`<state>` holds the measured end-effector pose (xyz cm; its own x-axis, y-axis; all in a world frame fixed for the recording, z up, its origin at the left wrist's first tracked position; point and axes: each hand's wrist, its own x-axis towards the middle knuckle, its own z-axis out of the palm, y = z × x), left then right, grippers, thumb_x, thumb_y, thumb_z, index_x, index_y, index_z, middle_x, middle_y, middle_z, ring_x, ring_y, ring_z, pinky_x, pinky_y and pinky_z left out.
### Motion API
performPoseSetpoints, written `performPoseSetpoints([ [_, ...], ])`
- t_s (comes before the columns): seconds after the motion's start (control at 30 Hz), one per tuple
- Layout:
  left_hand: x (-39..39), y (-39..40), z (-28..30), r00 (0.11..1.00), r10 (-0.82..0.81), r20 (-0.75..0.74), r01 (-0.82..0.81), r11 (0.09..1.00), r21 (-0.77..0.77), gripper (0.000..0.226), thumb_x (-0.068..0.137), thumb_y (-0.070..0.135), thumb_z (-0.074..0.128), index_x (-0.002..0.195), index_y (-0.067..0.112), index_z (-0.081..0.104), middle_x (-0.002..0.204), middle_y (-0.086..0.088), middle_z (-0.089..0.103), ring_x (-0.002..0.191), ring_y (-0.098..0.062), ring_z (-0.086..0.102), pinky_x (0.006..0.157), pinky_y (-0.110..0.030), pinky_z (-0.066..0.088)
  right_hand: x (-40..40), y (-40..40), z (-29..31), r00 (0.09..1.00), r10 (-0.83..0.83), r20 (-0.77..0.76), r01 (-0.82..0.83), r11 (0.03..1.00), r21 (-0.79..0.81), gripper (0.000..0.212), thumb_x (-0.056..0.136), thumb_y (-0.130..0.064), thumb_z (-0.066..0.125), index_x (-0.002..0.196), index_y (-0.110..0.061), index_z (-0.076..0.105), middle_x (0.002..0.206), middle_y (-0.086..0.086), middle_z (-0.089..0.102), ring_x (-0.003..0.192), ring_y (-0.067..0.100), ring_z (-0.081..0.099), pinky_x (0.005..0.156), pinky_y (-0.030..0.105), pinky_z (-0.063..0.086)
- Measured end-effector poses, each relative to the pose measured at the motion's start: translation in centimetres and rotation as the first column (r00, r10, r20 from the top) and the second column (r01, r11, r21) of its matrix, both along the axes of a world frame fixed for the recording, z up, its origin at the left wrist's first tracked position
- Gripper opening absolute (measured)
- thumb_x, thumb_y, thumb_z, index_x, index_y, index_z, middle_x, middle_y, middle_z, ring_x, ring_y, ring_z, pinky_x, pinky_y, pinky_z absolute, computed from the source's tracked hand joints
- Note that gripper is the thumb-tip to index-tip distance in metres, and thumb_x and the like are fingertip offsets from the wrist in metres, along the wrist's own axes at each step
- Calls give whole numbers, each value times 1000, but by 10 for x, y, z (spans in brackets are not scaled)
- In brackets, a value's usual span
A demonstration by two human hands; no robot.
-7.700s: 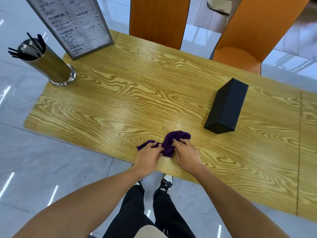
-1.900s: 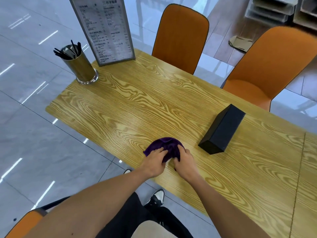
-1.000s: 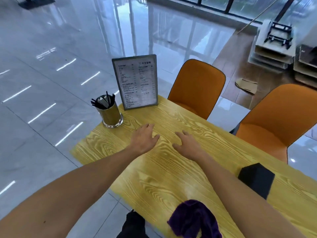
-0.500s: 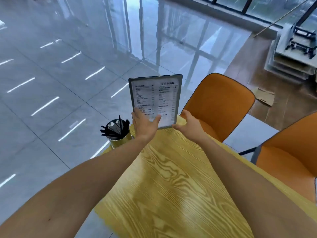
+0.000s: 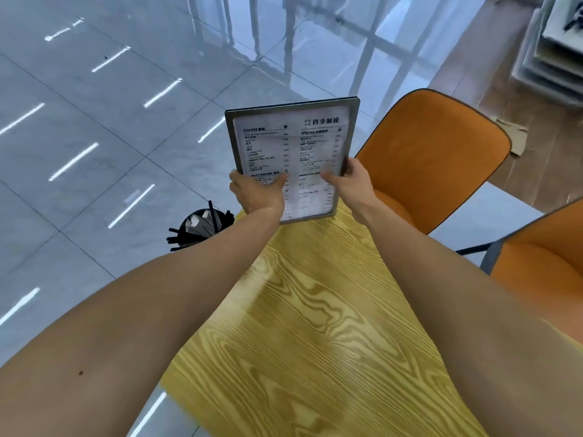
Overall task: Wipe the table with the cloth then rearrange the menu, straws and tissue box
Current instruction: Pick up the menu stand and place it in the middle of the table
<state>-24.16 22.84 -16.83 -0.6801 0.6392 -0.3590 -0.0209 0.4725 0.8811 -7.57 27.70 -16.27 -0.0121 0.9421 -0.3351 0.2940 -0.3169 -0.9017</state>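
Menu (image 5: 291,146) stood upright at the far end of the table (image 5: 315,326), printed face toward you, long axis vertical, top edge tipped slightly away. You gripped it low on both side edges: left hand (image 5: 257,192) on the left edge, thumb across the print; right hand (image 5: 348,181) on the right edge, thumb also on the face. Two-sided grip likely kept the tall frame from twisting or toppling while you repositioned it. Its bottom edge seemed at or just above the table; contact unclear. Straws (image 5: 202,227) sat in a cup just left of it, partly hidden behind your left arm. Cloth and tissue box not in view. Chair (image 5: 432,159) sat behind right.
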Motion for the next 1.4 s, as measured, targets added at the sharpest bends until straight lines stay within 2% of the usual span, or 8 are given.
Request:
performPoseSetpoints([
  [0.13, -7, -2, -5, 991, -64, -120, 63, 998, -11, 75, 70, 36, 90, 123, 10, 44, 125, -11, 52, 114, -31, 57, 94, -50, 53, 11, -10, -5, 996, -74, 42, 72, 996, 43, 29, 93, -18, 72, 119, -12, 59, 118, -1, 69, 103, 15, 67, 84, 37, 60],
  [0.37, 21, -36, 4, 955, -213, -207, 208, 977, -49, 73, 61, 51, 90, 109, 18, 46, 107, -2, 62, 98, -28, 65, 78, -49, 58, 52, -62, 4, 976, -183, 115, 173, 981, 90, 21, 92, -20, 74, 110, -13, 64, 112, -3, 70, 97, 13, 65, 76, 28, 56],
  [0.47, 47, -60, 12, 935, -282, -215, 280, 959, -42, 68, 59, 54, 90, 102, 26, 46, 99, 8, 62, 100, -27, 65, 79, -47, 56, 83, -96, 9, 965, -235, 116, 226, 970, 90, 25, 92, -21, 74, 114, -12, 64, 115, 0, 70, 101, 16, 65, 83, 35, 56],
  [0.57, 81, -86, 19, 904, -384, -190, 378, 923, -66, 73, 57, 59, 88, 109, 25, 49, 111, 0, 66, 104, -28, 64, 85, -52, 53, 117, -138, 11, 934, -334, 128, 325, 942, 88, 26, 91, -21, 75, 112, -10, 65, 114, 2, 70, 101, 19, 66, 84, 40, 57],
  [0.77, 151, -142, 32, 831, -528, -177, 527, 848, -58, 71, 57, 57, 89, 106, 22, 52, 108, -1, 67, 104, -28, 63, 85, -52, 52, 187, -225, 16, 868, -485, 107, 479, 874, 82, 27, 91, -22, 75, 115, -13, 68, 114, -1, 72, 104, 19, 68, 88, 42, 57],
  [1.03, 230, -203, 33, 720, -673, -168, 678, 734, -37, 68, 60, 52, 90, 106, 23, 50, 108, -1, 64, 102, -26, 59, 84, -51, 51, 257, -323, 18, 781, -620, 67, 615, 784, 89, 19, 92, -27, 74, 108, -33, 65, 104, -21, 69, 96, -2, 64, 77, 25, 53],
  [1.17, 253, -223, 25, 678, -708, -198, 713, 699, -57, 70, 60, 53, 89, 108, 21, 51, 106, -4, 62, 95, -24, 56, 79, -48, 52, 274, -354, 14, 741, -668, 70, 661, 744, 101, 24, 91, -25, 75, 114, -25, 69, 104, -20, 71, 96, -5, 64, 65, 7, 50],
  [1.4, 274, -239, 17, 573, -770, -282, 770, 623, -135, 77, 58, 62, 85, 110, 20, 47, 100, -5, 57, 93, -28, 58, 75, -48, 54, 293, -386, 3, 693, -717, 71, 712, 697, 86, 25, 91, -23, 76, 115, -20, 68, 110, -7, 73, 103, 13, 68, 86, 35, 58],
])
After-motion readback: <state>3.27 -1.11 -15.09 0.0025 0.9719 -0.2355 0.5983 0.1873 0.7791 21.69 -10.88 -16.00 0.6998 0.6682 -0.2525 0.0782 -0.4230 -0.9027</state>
